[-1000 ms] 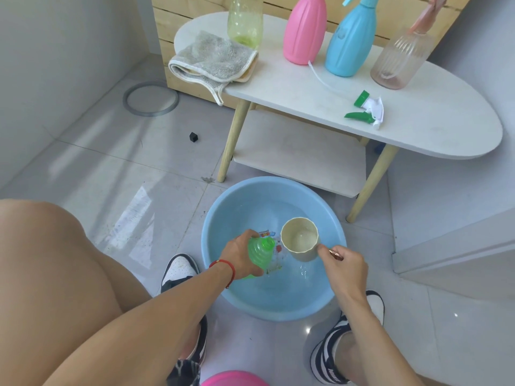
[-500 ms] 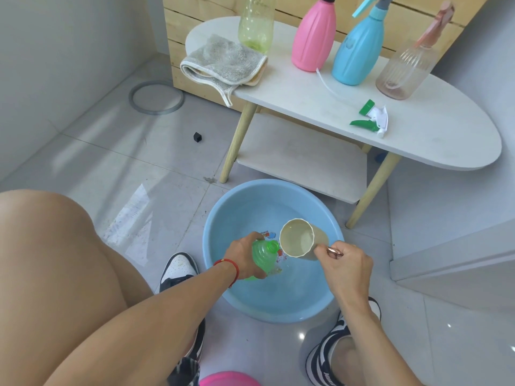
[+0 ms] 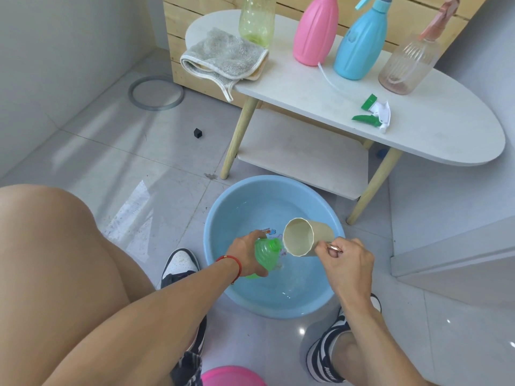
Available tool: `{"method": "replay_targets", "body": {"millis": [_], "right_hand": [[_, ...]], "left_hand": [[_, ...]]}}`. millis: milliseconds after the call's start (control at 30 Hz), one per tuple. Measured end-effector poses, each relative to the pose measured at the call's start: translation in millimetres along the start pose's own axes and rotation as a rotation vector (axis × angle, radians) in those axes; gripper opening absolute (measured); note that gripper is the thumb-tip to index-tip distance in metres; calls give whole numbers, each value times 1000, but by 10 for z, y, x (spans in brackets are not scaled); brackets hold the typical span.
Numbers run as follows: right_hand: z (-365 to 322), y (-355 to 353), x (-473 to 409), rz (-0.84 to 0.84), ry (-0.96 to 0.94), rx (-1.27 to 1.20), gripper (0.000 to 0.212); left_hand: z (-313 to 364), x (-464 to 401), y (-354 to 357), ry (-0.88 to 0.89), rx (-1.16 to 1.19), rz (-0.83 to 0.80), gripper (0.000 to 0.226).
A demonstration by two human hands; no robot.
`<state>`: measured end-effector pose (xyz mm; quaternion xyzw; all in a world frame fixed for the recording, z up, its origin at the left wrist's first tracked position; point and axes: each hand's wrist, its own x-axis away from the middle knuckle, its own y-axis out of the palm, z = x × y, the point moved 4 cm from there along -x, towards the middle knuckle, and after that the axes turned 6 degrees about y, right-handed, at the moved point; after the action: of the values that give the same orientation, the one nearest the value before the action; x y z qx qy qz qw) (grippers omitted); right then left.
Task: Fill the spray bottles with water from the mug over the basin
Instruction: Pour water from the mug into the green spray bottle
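A blue basin (image 3: 217,215) holding shallow water stands on the floor between my feet. My left hand (image 3: 245,256) grips an uncapped green spray bottle (image 3: 266,253) over it, neck pointing right. My right hand (image 3: 345,263) holds a beige mug (image 3: 305,236) by its metal handle. The mug is tipped on its side, its mouth facing the bottle's neck and its lip just above it. On the white table stand a yellow-green bottle (image 3: 256,20), a pink bottle (image 3: 315,32), a blue spray bottle (image 3: 361,43) and a clear pinkish spray bottle (image 3: 409,65).
A loose green and white spray head (image 3: 374,114) with a tube lies on the white oval table (image 3: 446,140). A grey cloth (image 3: 223,58) hangs off its left end. A grey ring (image 3: 156,93) and a small black cube (image 3: 198,132) lie on the tiled floor. A pink rim (image 3: 231,377) shows at the bottom.
My right hand has tipped the mug from nearly upright onto its side toward the green bottle's neck. The left hand has kept the bottle in place over the basin.
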<state>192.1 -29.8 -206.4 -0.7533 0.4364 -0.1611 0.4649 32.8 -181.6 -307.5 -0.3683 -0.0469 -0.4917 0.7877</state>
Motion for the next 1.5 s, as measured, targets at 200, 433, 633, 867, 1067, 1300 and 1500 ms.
{"method": "replay_targets", "body": {"millis": [200, 433, 633, 867, 1067, 1300, 1500], "right_hand": [[-28, -10, -1, 25, -39, 30, 49], [-57, -38, -12, 46, -73, 56, 46], [-88, -48, -18, 90, -141, 77, 46], [-85, -52, -10, 121, -176, 78, 45], [-141, -83, 11, 132, -230, 68, 51], [-144, -68, 27, 171, -306, 96, 46], [-187, -77, 42, 246, -397, 91, 47]], "left_hand": [[-9, 2, 9, -3, -24, -5, 91], [-15, 2, 16, -20, -53, -22, 92], [-15, 15, 26, -23, -67, -29, 92], [-16, 5, 32, -18, -70, -24, 92], [-15, -6, 47, -26, -81, -34, 92], [-17, -12, 56, -28, -89, -38, 92], [-28, -19, 59, -27, -99, -40, 92]]}}
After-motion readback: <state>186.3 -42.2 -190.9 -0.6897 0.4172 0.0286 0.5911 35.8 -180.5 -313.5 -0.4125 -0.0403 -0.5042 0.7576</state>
